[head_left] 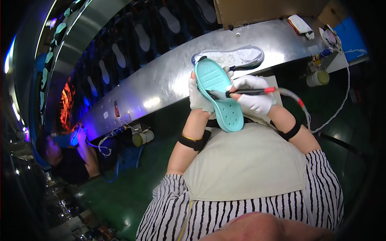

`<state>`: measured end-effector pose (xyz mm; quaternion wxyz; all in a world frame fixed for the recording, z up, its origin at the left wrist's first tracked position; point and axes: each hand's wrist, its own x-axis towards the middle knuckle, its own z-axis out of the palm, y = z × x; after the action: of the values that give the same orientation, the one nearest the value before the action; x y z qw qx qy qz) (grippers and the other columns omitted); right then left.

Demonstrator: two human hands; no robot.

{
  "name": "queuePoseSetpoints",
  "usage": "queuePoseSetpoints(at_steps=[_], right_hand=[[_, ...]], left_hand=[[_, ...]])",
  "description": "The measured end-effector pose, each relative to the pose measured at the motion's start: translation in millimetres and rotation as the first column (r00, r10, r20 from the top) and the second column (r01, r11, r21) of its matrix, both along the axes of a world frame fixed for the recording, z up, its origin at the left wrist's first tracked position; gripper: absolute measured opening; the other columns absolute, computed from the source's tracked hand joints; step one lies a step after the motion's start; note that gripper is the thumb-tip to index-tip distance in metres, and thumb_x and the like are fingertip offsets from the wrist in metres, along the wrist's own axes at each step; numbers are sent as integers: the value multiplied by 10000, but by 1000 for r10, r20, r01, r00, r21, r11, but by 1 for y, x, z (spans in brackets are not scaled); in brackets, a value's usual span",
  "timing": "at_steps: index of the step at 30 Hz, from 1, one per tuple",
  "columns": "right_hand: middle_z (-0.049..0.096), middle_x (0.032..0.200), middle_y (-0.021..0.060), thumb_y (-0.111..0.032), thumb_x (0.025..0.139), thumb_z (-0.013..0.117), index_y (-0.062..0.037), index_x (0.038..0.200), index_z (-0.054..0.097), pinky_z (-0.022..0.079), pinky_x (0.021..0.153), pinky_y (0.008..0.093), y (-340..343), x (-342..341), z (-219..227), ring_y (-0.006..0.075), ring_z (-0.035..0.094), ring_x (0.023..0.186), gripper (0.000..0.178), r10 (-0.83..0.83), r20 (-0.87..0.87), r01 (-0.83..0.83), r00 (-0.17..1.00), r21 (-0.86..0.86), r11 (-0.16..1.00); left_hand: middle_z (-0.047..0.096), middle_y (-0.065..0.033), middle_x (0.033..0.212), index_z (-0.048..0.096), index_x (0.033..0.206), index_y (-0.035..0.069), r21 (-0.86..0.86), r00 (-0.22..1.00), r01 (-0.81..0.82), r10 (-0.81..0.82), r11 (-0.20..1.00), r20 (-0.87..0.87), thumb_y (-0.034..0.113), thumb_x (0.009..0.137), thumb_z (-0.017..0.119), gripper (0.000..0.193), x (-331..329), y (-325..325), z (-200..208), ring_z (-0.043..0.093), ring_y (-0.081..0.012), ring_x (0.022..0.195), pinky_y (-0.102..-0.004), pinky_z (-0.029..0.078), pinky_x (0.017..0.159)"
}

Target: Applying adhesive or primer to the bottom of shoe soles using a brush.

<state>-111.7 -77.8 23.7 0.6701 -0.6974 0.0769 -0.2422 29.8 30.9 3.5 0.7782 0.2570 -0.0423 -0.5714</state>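
My left hand, in a white glove with bare fingertips, grips a turquoise shoe sole by its edges. The sole is tilted over my lap, with ridges at its far end and small holes at the near end. A slim black brush with a red band and a clear hose is pinched in my gloved right hand. Its tip meets the sole near the middle of the inner face. Just beyond, a white shoe upper with a dark rim lies on its side on the metal bench.
The curved metal bench runs from left to right. Beyond it, a conveyor carries several pale soles. A folded cloth and a pot are at the right. At the left, another person works on a blue piece.
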Motion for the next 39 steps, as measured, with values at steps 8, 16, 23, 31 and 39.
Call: queuePoseSetpoints(at_steps=[8,16,23,31,39], right_hand=[[664,942,50,-16,789,691,-40,875,648,492,810,264,-4,-25,-8,111,616,884,99,-69,-139,88,988,135,987],[665,936,43,-7,783,718,-38,880,625,497,791,243,0,-9,6,91,608,855,137,-125,-28,126,992,17,992],[667,929,82,19,784,698,-27,862,610,489,819,291,-4,-7,15,136,613,887,127,-57,-13,58,998,257,965],[681,882,44,-33,812,688,-33,872,632,490,736,237,-12,-5,16,82,607,810,82,73,-30,-52,997,446,894],[669,964,79,33,726,745,-24,871,646,502,836,287,-35,-1,25,153,621,921,184,314,-123,-315,942,10,949]], left_hand=[[546,-155,1229,374,1362,64,157,931,88,-137,984,339,780,794,357,914,-35,16,-9,555,-269,1115,-406,476,938],[567,-161,1185,453,1285,54,-305,987,-105,136,946,82,824,682,467,978,-17,-26,-8,575,-274,1051,-409,498,890],[599,-163,1189,489,1292,117,-315,971,-236,213,919,-104,844,602,523,1003,5,-30,-5,623,-339,986,-461,486,919],[571,-208,1211,484,1309,117,-508,999,-29,2,861,-54,817,604,566,997,25,-38,4,600,-348,989,-472,485,908],[573,-222,1186,450,1321,36,-154,852,254,-145,955,503,827,598,555,1077,44,-31,29,625,-309,969,-417,533,845]])
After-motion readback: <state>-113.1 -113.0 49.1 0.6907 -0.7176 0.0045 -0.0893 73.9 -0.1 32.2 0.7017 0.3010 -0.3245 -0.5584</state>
